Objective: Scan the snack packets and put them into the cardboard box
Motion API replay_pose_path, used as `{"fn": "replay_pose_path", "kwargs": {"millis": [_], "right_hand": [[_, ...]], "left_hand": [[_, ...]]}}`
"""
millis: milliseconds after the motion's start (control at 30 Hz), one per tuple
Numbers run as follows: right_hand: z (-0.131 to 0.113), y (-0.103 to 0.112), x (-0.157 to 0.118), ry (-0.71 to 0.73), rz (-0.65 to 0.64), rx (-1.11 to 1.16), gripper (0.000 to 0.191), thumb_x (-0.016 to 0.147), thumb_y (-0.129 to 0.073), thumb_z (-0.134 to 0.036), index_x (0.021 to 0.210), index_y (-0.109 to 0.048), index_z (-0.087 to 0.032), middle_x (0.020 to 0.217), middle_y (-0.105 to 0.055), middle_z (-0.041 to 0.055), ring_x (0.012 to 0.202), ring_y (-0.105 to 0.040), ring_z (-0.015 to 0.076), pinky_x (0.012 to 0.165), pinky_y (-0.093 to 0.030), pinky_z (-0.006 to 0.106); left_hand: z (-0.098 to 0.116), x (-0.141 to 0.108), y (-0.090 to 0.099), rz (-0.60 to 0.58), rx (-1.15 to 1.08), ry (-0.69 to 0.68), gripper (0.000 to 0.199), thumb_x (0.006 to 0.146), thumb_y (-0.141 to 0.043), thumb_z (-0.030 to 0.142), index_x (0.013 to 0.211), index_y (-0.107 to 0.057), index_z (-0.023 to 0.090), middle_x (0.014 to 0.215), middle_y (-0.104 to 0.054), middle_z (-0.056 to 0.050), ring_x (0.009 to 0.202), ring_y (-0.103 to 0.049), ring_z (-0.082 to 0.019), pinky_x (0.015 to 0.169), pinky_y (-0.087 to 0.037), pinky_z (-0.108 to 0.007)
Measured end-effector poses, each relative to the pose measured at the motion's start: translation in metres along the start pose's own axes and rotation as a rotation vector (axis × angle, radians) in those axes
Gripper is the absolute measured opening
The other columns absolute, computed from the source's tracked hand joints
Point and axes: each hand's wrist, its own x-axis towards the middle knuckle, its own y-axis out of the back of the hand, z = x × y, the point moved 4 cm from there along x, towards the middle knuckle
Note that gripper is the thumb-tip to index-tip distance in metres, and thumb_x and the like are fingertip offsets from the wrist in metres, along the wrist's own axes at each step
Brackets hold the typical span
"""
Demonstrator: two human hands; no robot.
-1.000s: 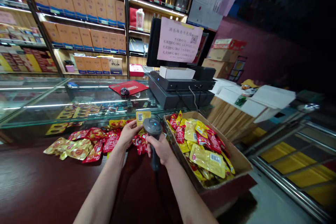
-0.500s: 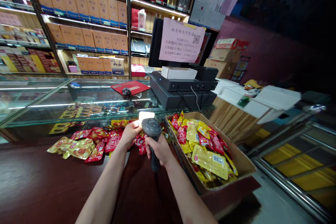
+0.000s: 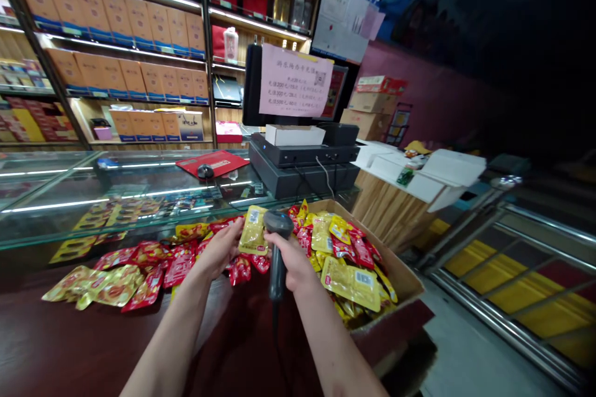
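Observation:
My left hand (image 3: pixel 220 252) holds a gold-yellow snack packet (image 3: pixel 254 232) by its left side, tilted upright with a barcode facing me; some of the fingers are hidden behind it. Just right of the packet, my right hand (image 3: pixel 294 259) is wrapped round the handle of a black barcode scanner (image 3: pixel 277 273), its cable hanging down. The scanner's head is close beside the packet. Red and yellow snack packets (image 3: pixel 179 263) lie in a row on the dark red tabletop beyond my left hand. To the right, an open cardboard box (image 3: pixel 404 282) holds many similar packets.
Behind the packets runs a glass display counter (image 3: pixel 135 180) with a red mat (image 3: pixel 223 160) and a mouse (image 3: pixel 205 170). A black till (image 3: pixel 298 173) with a monitor stands at its right end. Metal railings (image 3: pixel 503 310) are at far right; shelves of boxes line the back.
The packet, lit bright white under the scanner before, now shows its gold face and barcode without the glare. The scanner has tilted away slightly. My view has turned a little to the right.

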Motion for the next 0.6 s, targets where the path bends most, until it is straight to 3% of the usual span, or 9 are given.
{"fn": "replay_pose_path", "kwargs": {"millis": [100,233,433,600], "right_hand": [[-0.011,0.015,0.0,-0.029,-0.014,0.079,0.029,0.058,-0.073,-0.025,0.085,-0.066,-0.014,0.065,-0.067,0.0012,0.06,-0.061,0.0138,0.061,-0.049,0.025],[-0.033,0.037,0.0,-0.01,-0.032,0.158,0.03,0.058,-0.073,-0.024,0.085,-0.065,-0.014,0.068,-0.068,0.0028,0.061,-0.063,0.015,0.06,-0.049,0.025],[-0.079,0.088,-0.005,0.065,0.07,0.24,0.027,0.059,-0.073,-0.022,0.083,-0.063,-0.016,0.061,-0.065,-0.0007,0.054,-0.06,0.0126,0.053,-0.046,0.022],[-0.112,0.137,-0.011,0.191,0.139,0.211,0.025,0.062,-0.07,-0.025,0.083,-0.062,-0.015,0.06,-0.065,-0.0005,0.052,-0.059,0.0131,0.053,-0.047,0.024]], "left_hand": [[0.004,-0.006,-0.028,-0.088,-0.149,0.068,0.064,0.086,-0.039,0.057,0.133,-0.045,0.014,0.126,-0.057,-0.015,0.114,-0.055,-0.026,0.097,-0.041,-0.038],[0.008,0.002,-0.064,-0.123,-0.188,0.1,0.073,0.085,-0.03,0.062,0.138,-0.038,0.012,0.13,-0.053,-0.016,0.12,-0.05,-0.027,0.102,-0.036,-0.04],[0.002,0.049,-0.132,-0.186,-0.093,0.115,0.074,0.085,-0.029,0.064,0.136,-0.041,0.012,0.13,-0.053,-0.016,0.121,-0.049,-0.027,0.102,-0.035,-0.038],[-0.021,0.09,-0.187,-0.263,0.031,0.128,0.074,0.082,-0.027,0.068,0.129,-0.05,0.015,0.133,-0.051,-0.013,0.127,-0.042,-0.028,0.104,-0.032,-0.04]]}}
